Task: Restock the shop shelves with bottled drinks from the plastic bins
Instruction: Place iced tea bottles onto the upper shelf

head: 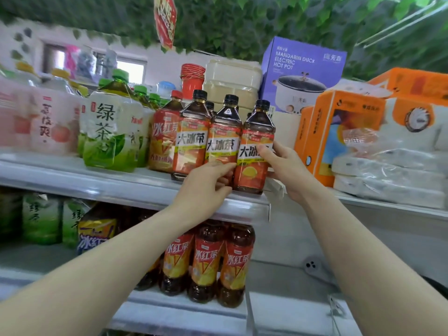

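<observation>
Three dark iced-tea bottles with orange labels and black caps stand in a row at the right end of the upper shelf (121, 180). My right hand (284, 166) grips the rightmost bottle (254, 151) from its right side, thumb on the label. My left hand (206, 187) reaches up from below, its fingers curled against the base of the middle bottle (224, 139) and touching the rightmost one. The left bottle of the row (191, 139) stands free. No plastic bin is in view.
Green-tea bottles (109, 132) and pink drink bottles (51, 122) fill the upper shelf to the left. Red iced-tea bottles (208, 260) stand on the lower shelf. Orange tissue packs (339, 132) and a purple hot pot box (303, 73) sit right of the shelf end.
</observation>
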The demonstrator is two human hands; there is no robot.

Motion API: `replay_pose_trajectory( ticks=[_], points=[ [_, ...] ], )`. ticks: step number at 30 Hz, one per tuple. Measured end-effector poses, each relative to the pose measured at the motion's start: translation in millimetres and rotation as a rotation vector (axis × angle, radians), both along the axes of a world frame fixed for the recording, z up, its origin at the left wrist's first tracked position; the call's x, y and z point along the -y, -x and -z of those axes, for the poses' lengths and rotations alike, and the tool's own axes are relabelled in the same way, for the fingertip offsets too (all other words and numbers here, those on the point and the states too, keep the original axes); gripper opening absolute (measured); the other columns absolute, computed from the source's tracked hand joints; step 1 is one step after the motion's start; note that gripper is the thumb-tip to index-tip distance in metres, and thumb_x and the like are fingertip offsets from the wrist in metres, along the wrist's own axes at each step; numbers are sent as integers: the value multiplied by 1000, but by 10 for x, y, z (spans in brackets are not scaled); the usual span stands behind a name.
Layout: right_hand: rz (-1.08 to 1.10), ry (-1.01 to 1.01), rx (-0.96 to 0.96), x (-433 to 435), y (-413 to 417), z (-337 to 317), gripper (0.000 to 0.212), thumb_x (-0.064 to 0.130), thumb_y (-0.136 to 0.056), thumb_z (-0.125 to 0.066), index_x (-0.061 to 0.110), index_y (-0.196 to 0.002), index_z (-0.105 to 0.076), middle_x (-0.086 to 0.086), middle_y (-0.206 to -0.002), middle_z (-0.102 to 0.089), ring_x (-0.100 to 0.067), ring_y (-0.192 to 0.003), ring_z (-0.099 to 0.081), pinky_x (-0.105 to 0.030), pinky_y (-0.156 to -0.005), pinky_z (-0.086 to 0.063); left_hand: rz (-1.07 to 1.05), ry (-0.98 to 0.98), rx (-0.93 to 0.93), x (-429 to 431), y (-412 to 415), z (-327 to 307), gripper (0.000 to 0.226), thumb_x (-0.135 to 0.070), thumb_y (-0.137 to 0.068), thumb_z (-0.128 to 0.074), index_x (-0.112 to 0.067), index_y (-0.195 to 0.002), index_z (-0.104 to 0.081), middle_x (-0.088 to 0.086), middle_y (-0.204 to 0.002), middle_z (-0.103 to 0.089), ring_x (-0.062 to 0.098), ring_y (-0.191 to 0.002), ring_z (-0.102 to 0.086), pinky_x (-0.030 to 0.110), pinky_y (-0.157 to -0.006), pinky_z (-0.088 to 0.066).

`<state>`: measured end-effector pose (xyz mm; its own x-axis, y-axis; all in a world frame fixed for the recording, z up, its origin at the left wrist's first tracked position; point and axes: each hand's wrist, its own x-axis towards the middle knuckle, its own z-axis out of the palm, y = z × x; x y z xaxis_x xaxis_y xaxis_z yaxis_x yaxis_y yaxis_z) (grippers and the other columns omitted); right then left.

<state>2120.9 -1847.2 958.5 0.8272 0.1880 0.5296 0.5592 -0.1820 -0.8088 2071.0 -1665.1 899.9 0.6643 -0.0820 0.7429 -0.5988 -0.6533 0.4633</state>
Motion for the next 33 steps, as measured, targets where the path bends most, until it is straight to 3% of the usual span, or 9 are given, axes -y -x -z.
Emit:
replay_pose_trajectory(
  ticks=[7, 10, 12, 15, 19, 22, 25, 30, 33],
  points=[
    [210, 20, 69, -168, 176, 178, 21, 26, -103, -55, 30, -123, -56, 3, -115, -69, -13, -103, -69, -38, -89, -59, 95, 11, 25, -89, 99, 60, 55, -5, -90, -65, -19, -142, -53, -5, -126, -59, 6, -116, -55, 19, -103, -45],
    [319, 55, 89, -258, 389, 309, 48, 40, -95, -60, 30, -140, -47, 6, -131, -62, -12, -121, -60, -47, -102, -52, 123, 27, 4, -196, 195, 116, 53, -8, -92, -64, -20, -142, -52, -8, -120, -58, 4, -113, -53, 23, -102, -45],
    [366, 48, 86, -320, 590, 384, 63, 38, -95, -63, 26, -151, -36, 13, -131, -57, -7, -123, -55, -40, -108, -47, 149, 61, -33, -286, 274, 174, 53, -9, -92, -64, -22, -142, -52, -9, -120, -59, 5, -114, -54, 27, -103, -46],
    [421, 76, 121, -412, 868, 550, 61, 23, -97, -65, 27, -150, -36, 25, -113, -54, 4, -107, -55, -31, -101, -47, 177, 100, -78, -429, 414, 299, 52, -11, -93, -63, -26, -141, -51, -11, -120, -60, 1, -110, -55, 22, -98, -46],
    [437, 83, 71, -635, 1162, 869, 71, 22, -94, -69, 33, -153, -30, 9, -135, -49, -8, -121, -50, -29, -100, -46, 213, 143, -120, -647, 623, 527, 52, -9, -91, -65, -28, -138, -55, -8, -118, -63, 5, -108, -59, 26, -98, -49],
    [403, 78, -5, -885, 1385, 1191, 77, 22, -93, -71, 32, -155, -27, 3, -142, -47, -9, -125, -50, -32, -105, -47, 202, 134, -157, -837, 790, 763, 53, -8, -90, -67, -28, -138, -55, -10, -116, -62, 5, -109, -59, 19, -95, -45],
    [387, 102, -58, -1104, 1581, 1554, 76, 23, -92, -72, 31, -155, -29, 4, -143, -48, -8, -126, -50, -27, -104, -46, 205, 104, -197, -1025, 961, 1027, 53, -8, -90, -66, -26, -138, -55, -10, -115, -61, 5, -108, -58, 14, -92, -42],
    [345, 112, -166, -1381, 1846, 2188, 71, 24, -93, -71, 34, -152, -33, 8, -142, -48, -7, -126, -51, -23, -97, -51, 201, 64, -273, -1309, 1154, 1628, 51, -11, -90, -67, -24, -138, -55, -5, -122, -63, 6, -108, -58, 20, -96, -45],
    [300, 104, -252, -1502, 1933, 2586, 67, 19, -94, -70, 27, -152, -36, 4, -144, -47, -14, -130, -50, -32, -102, -51, 196, 82, -369, -1441, 1248, 2052, 50, -8, -89, -67, -20, -136, -57, -1, -120, -64, 10, -107, -60, 21, -96, -44]
  ],
)
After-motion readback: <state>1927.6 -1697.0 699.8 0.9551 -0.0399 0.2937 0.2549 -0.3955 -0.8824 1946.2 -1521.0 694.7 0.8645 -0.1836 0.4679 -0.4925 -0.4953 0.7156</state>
